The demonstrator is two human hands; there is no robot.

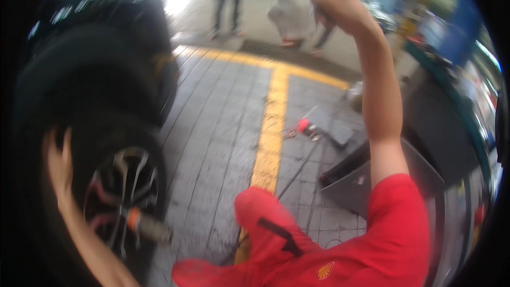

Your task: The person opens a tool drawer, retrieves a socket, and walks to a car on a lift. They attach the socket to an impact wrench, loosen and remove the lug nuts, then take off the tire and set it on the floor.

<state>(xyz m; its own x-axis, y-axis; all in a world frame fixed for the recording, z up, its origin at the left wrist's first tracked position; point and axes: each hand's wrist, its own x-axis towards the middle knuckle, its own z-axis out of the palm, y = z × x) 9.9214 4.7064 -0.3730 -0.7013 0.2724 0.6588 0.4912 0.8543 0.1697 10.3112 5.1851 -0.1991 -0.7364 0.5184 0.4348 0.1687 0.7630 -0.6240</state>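
My left hand (61,162) rests at the black tyre (95,93) on the left, its fingers stretched out and a little blurred. Up at the top, my right hand (342,8) grips a crumpled white cloth or bag (292,10), raised away from the wheel. Below my left hand's fingers and to their right is the alloy rim (122,175), with silver and black spokes. A metal cylindrical tool with an orange band (149,226) sticks out from the wheel's centre.
Two people stand beyond the yellow floor line (271,122), one in dark trousers (228,5). A red-and-black tool (311,127) and a hose lie on the tiles. A dark open box or cabinet (345,186) stands at right, near a blue drum (457,26).
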